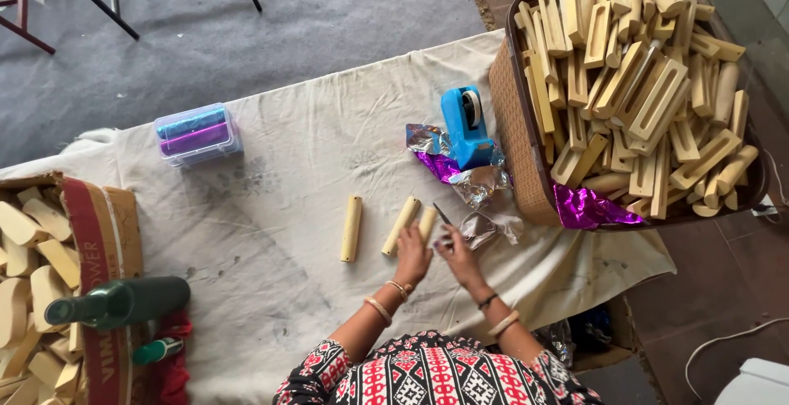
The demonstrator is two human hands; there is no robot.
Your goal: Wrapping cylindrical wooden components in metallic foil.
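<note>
A pale wooden stick (426, 223) is held at its near end by the left hand (411, 253), whose fingers are closed round it; the stick lies tilted on the cloth-covered worktop (271, 208), just beside a second stick (400, 226). A third stick (352, 228) lies apart to the left. The right hand (460, 259) is closed on a thin dark blade or tool (443, 214), its tip set near the upper end of the held stick; what kind of tool it is cannot be told. Just beyond the right hand a crumpled piece of silver foil (485, 226) is seen, with more silver and purple foil (448, 163) under a blue tape dispenser (465, 126).

A brown basket (518, 126) heaped with similar wooden pieces stands at the right edge of the worktop, a strip of purple foil hanging at its near corner. At the left a clear box (197, 134) of blue and purple rolls, a dark green bottle (123, 302) and a carton (103, 232) of more wooden pieces are found.

The step in hand is judged to be the working of one stick next to the foil, with stick steadied and tool applied. For the next move, a firm hold on the stick is called for, and the tool tip is to be kept clear of the left fingers.
</note>
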